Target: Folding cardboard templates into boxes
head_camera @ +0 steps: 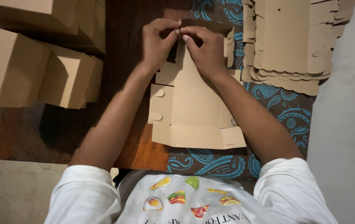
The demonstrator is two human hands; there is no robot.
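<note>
A flat brown cardboard box blank (pixel 194 112) lies in front of me, partly on a dark wooden board (pixel 61 132) and partly on a blue paisley cloth (pixel 285 112). My left hand (pixel 157 43) and my right hand (pixel 205 49) meet at the blank's far edge. Both pinch the far flap between thumb and fingers, fingertips nearly touching. The flap's outer end is hidden under my fingers. Side tabs with rounded cut-outs show along the blank's left edge.
A stack of several flat cardboard blanks (pixel 293 41) lies at the upper right on the cloth. Folded-up brown boxes (pixel 32 70) are piled at the left and upper left. Grey floor (pixel 347 132) lies to the right.
</note>
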